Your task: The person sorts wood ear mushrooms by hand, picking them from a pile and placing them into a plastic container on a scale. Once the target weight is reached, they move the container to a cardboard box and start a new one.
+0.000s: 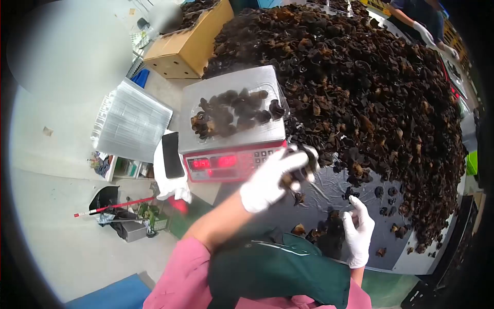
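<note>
Wood ear mushrooms (360,77) lie heaped across the counter (417,260), with more on the scale (242,82), apparently in a clear tray whose rim is hard to trace; their load probably accounts for the lit display. The gloved left hand (270,180) grips a few pieces beside the keypad, thumb and fingers closed to keep the loose bits together. The right hand (358,229) is parted and seems empty, fingers curled near scattered pieces. Blur hides the held count and 1 readout; at top right, a co-worker (419,20) is cut off.
</note>
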